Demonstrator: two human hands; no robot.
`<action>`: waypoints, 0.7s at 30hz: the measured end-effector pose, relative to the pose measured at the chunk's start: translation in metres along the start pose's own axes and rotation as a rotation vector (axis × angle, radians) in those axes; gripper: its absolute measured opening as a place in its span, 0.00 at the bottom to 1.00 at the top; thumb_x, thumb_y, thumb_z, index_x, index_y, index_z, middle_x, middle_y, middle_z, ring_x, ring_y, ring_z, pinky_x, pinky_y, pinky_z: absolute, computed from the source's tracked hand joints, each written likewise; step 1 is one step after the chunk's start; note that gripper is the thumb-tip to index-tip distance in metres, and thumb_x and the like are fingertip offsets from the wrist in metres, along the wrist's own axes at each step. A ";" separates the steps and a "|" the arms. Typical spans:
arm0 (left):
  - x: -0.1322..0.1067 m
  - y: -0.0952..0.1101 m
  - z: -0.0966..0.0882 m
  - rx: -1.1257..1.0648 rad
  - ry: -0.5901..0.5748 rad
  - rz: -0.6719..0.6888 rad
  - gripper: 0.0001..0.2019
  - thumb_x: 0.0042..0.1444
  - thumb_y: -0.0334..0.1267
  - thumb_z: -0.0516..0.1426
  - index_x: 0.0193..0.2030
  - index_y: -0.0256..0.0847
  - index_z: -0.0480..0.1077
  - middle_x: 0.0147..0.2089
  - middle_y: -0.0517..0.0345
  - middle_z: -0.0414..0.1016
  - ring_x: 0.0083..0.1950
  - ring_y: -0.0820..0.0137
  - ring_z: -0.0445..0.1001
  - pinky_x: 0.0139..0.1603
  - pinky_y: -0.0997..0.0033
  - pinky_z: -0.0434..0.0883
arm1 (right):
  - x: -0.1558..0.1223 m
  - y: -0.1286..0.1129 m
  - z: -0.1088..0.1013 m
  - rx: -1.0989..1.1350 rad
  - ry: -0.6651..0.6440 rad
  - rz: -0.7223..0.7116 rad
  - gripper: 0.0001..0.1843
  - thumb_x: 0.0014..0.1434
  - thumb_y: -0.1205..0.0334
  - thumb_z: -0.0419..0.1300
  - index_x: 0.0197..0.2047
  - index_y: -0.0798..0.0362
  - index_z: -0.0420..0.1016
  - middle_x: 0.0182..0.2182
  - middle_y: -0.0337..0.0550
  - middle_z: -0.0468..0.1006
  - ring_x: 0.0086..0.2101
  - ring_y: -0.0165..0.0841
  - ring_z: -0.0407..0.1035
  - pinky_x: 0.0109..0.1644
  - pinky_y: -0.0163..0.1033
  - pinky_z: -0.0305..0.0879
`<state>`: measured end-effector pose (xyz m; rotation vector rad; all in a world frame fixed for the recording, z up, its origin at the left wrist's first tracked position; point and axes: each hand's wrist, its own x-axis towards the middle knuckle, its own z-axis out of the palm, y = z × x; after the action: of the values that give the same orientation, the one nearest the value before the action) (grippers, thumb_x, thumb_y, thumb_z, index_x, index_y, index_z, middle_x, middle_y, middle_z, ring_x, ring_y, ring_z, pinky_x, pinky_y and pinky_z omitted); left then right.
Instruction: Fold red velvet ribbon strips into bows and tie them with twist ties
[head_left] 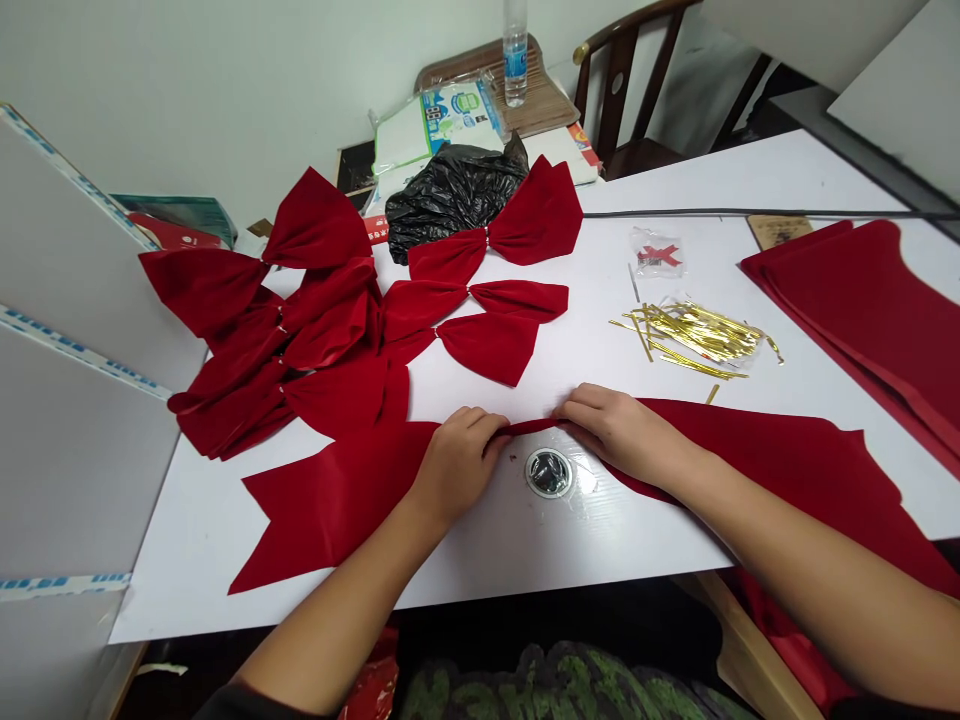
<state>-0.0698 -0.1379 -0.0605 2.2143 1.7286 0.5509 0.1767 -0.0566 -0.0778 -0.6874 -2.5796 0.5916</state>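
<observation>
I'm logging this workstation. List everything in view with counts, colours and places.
Fabric strip: one, red, across table front
Twist ties: many, gold, right of centre
Bows: at least seven, red, left and centre
Fabric stack: one, red, far right
Packet: one, clear, behind ties
Plastic bag: one, black, behind bows
Water bottle: one, clear, on tray
Tray: one, brown, back
Package: one, green-white, beside tray
Chair: one, brown, back
Cable: one, black, back right
Grommet: one, silver-rimmed, front
Table: one, white, centre
Panels: several, white, left
Left hand: one, bare, holding strip
Right hand: one, bare, holding strip
</observation>
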 end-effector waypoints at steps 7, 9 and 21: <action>0.005 0.000 0.003 -0.048 -0.010 0.034 0.06 0.65 0.31 0.58 0.44 0.38 0.77 0.40 0.57 0.80 0.43 0.66 0.75 0.44 0.64 0.73 | 0.016 -0.016 -0.017 -0.126 -0.132 -0.007 0.16 0.64 0.59 0.65 0.54 0.54 0.75 0.45 0.48 0.75 0.45 0.42 0.67 0.48 0.48 0.67; 0.006 0.001 0.004 -0.051 -0.023 0.033 0.06 0.65 0.31 0.57 0.44 0.38 0.77 0.41 0.56 0.80 0.43 0.65 0.75 0.44 0.64 0.73 | 0.024 -0.023 -0.014 -0.137 -0.145 -0.026 0.21 0.60 0.53 0.69 0.53 0.54 0.76 0.46 0.48 0.75 0.47 0.44 0.66 0.49 0.50 0.66; 0.004 0.000 0.002 -0.109 -0.038 0.014 0.07 0.67 0.34 0.57 0.45 0.38 0.77 0.41 0.56 0.77 0.44 0.66 0.74 0.46 0.64 0.73 | 0.021 -0.015 0.023 -0.102 0.060 -0.143 0.09 0.69 0.71 0.56 0.43 0.58 0.78 0.34 0.45 0.75 0.36 0.34 0.63 0.35 0.39 0.59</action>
<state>-0.0677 -0.1338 -0.0617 2.1497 1.6260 0.5881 0.1435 -0.0639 -0.0839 -0.5388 -2.5900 0.3904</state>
